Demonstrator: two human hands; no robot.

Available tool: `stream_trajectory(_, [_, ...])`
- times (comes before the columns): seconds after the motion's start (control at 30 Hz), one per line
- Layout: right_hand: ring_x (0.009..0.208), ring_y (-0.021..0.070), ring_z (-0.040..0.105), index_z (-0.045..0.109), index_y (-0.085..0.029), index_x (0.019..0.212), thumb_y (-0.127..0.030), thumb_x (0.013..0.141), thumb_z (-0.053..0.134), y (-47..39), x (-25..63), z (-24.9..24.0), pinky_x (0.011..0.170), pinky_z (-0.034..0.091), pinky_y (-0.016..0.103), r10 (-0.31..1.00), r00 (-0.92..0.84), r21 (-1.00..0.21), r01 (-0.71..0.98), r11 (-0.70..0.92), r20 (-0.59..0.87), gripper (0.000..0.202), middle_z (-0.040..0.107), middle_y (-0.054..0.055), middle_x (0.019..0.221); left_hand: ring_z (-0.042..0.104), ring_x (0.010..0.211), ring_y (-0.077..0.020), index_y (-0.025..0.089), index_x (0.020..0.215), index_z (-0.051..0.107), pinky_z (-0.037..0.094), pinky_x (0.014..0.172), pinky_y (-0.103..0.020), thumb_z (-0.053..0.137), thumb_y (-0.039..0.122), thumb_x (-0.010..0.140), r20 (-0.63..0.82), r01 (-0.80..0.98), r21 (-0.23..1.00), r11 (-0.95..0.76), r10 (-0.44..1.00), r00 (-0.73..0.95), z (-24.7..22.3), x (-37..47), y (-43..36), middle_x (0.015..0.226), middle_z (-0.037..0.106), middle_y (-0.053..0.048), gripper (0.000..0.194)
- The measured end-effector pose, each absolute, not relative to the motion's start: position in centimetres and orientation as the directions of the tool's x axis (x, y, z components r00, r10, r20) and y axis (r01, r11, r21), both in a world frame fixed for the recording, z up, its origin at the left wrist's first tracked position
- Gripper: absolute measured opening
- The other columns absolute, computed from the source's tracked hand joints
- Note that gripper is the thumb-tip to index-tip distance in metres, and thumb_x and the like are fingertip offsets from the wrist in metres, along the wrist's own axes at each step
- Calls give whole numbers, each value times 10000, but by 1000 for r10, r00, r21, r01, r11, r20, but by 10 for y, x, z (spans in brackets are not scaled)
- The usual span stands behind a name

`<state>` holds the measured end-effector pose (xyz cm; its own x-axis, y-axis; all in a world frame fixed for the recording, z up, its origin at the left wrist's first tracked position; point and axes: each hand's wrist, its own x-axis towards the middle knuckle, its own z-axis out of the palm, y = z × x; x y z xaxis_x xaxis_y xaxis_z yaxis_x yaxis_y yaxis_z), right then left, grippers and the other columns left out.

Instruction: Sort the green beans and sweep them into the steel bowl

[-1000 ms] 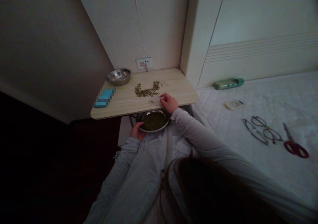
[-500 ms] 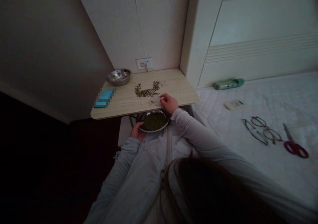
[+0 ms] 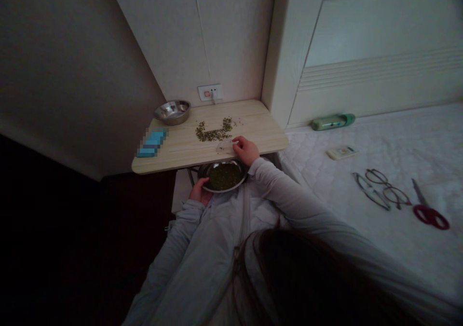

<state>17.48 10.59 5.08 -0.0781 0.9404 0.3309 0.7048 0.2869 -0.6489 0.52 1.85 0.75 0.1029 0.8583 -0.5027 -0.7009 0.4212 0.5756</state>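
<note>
As before: left hand (image 3: 200, 192), grip on filled bowl (image 3: 231, 188); right hand (image 3: 248, 151), grip on clear piece (image 3: 224, 146).

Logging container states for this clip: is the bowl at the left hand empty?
Not empty: green contents cover the bottom of the bowl that the left hand holds; their depth cannot be told.

Shiny metal, pale wood grain, matt cloth
The lap bowl (image 3: 222, 190) and the far bowl (image 3: 172, 114) are smooth, glossy metal; the table (image 3: 183, 148) has a smooth wood-grain surface under rough, matt grains (image 3: 213, 134). The sheet (image 3: 224, 146) looks like clear plastic, the bottle (image 3: 331, 122) glossy plastic. The bedding (image 3: 318, 186) is quilted cloth, the sleeves (image 3: 289, 187) soft matt cloth, the scissors (image 3: 428, 214) metal-bladed with smooth red handles.
</note>
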Motion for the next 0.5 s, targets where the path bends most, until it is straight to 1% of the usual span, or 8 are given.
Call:
stream_trajectory(0.2, [572,94,451,501,-214,893,-324,679,360,107,175,50,557,326,217,942,-82,-646,708,286,326,279,521,-29,603,524,889,-186,135,774,586,408,802,-314,428,128,624,-486,-714,569,407,867,107,8,6,19,700,647,-28,218])
stream_trajectory(0.37, [583,98,455,501,-216,899,-326,681,358,106,174,50,577,335,225,941,-81,-637,717,283,327,283,524,-26,616,520,895,-191,139,734,590,410,800,-318,430,118,613,-512,-706,578,409,856,77,9,6,19,694,646,-30,201])
stream_trajectory(0.5, [591,99,455,500,-214,900,-327,682,359,106,175,51,582,334,225,943,-85,-634,720,282,323,283,530,-22,627,513,907,-192,150,755,590,406,805,-325,425,131,625,-491,-710,572,411,865,106,8,6,19,706,646,-24,211])
